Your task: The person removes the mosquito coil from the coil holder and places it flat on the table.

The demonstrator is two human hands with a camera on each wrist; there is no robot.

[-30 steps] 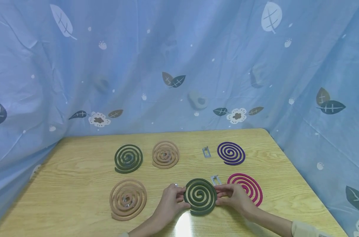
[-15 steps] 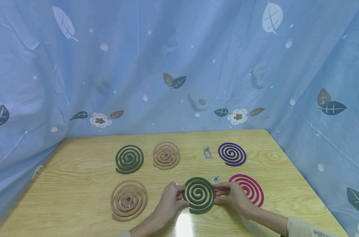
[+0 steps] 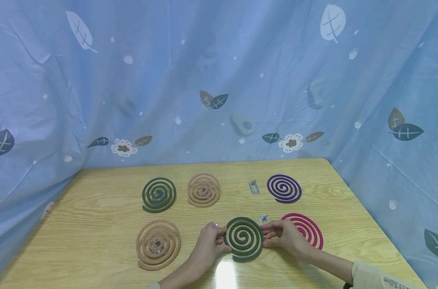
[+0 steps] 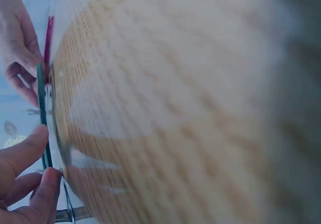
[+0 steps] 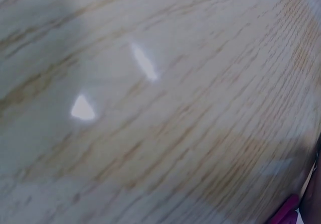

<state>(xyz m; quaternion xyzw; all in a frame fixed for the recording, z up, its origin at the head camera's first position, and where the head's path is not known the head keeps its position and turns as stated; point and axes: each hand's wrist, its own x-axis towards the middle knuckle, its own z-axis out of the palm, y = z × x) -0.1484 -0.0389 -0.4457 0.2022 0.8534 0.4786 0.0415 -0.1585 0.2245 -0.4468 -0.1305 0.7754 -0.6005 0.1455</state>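
A dark green mosquito coil (image 3: 243,236) is held flat between both hands near the front middle of the table. My left hand (image 3: 207,245) pinches its left rim between thumb and fingers. On the opposite rim, my right hand (image 3: 284,238) pinches it the same way. The left wrist view shows the green coil (image 4: 42,103) edge-on, close over the table. A small metal coil stand (image 3: 264,219) lies just behind the right fingers. Another stand (image 3: 216,225) peeks out behind the left hand, mostly hidden. The right forearm partly covers a pink coil (image 3: 314,233).
Farther back lie a purple coil (image 3: 284,188), a metal stand (image 3: 254,187), a tan coil (image 3: 204,190) and a second green coil (image 3: 159,195). At front left is another tan coil (image 3: 158,244) with metal under its centre. A blue curtain (image 3: 175,80) borders the table.
Both hands keep their pinch on the green coil, which has shifted only slightly, a little leftward over the table. The head view has drifted a little.
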